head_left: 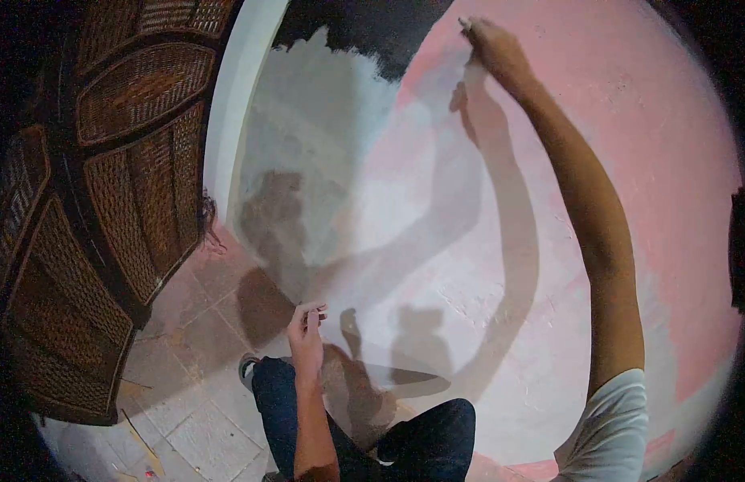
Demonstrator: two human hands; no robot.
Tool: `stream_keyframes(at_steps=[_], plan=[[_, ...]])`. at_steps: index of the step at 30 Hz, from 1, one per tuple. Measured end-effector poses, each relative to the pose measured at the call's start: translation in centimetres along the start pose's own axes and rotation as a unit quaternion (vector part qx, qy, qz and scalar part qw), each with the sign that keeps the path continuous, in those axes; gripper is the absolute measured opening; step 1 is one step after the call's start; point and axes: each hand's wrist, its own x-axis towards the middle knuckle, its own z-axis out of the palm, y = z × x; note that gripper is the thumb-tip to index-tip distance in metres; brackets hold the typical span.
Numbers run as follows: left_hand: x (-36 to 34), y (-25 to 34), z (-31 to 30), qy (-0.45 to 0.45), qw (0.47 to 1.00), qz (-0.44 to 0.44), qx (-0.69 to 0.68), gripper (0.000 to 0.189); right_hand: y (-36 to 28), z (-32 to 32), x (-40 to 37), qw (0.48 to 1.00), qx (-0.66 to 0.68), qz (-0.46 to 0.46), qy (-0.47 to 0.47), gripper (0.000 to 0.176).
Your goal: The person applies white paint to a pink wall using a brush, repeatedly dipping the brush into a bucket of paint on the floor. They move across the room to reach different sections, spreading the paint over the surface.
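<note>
My right hand [499, 52] is stretched up against the painted wall [614, 161]. Its fingers are closed, and a small pale tip shows at them; I cannot make out what it is. The hand is beside the border between the pink paint and a dark patch [388, 28]. Low in the middle, my left hand [307, 328] is raised above my knee with its fingers curled together. Whatever it holds, if anything, is too small to name. White and grey paint covers the wall between the two hands.
Woven dark wooden panels [143, 153] stand at the left, next to a white vertical trim [240, 104]. Tiled floor [208, 434] lies below, with a thin yellowish strip [143, 442] on it. Shadows of my arms and body fall across the wall. A dark object [739, 249] is at the right edge.
</note>
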Motion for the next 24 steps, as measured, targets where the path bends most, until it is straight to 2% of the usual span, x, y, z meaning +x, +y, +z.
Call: stream_keyframes(at_steps=[3, 5, 6, 7, 9, 12, 13, 16, 17, 20, 24], plan=[[0.3, -0.2, -0.3, 0.005, 1.0, 0.03, 0.007, 0.019, -2.0, -1.5, 1.5, 0.987, -0.157, -0.042, 0.023, 0.025], [0.6, -0.1, -0.3, 0.019, 0.999, 0.036, -0.002, 0.019, -2.4, 2.7, 0.1, 0.987, -0.144, -0.064, -0.022, 0.029], [0.4, -0.2, -0.3, 0.023, 0.999, 0.036, -0.007, 0.019, -1.0, 7.6, -1.2, 0.976, -0.184, -0.052, -0.108, 0.032], [0.1, -0.3, -0.3, 0.02, 0.999, 0.033, -0.006, 0.019, -1.8, 10.9, -3.4, 0.981, -0.126, -0.106, -0.104, 0.027], [0.3, -0.4, -0.5, 0.014, 0.999, 0.033, -0.004, 0.02, -7.9, 10.8, -4.2, 0.962, -0.109, -0.073, -0.241, 0.029], [-0.1, 0.1, 0.1, 0.029, 0.999, 0.017, -0.017, 0.019, -6.9, 9.8, -1.7, 0.991, 0.01, -0.095, -0.09, 0.023], [0.3, 0.1, 0.2, 0.027, 0.999, 0.02, -0.021, 0.02, -5.8, 8.9, -0.3, 0.991, -0.049, -0.066, -0.101, 0.026], [0.6, 0.1, -0.2, 0.024, 0.999, 0.019, -0.018, 0.02, -4.3, 6.1, 1.4, 0.972, -0.153, -0.173, 0.04, 0.033], [0.7, 0.7, -0.4, 0.021, 1.0, 0.018, -0.009, 0.02, -5.7, 5.5, 1.0, 0.979, -0.179, -0.081, -0.05, 0.04], [0.1, 1.2, -0.3, 0.016, 1.0, -0.005, -0.016, 0.02, -4.0, 11.0, -3.4, 0.973, -0.154, -0.138, -0.106, 0.039], [0.1, 2.2, -1.0, 0.016, 1.0, 0.002, 0.01, 0.02, -6.7, 10.4, 0.6, 0.987, -0.051, -0.103, -0.108, 0.028]])
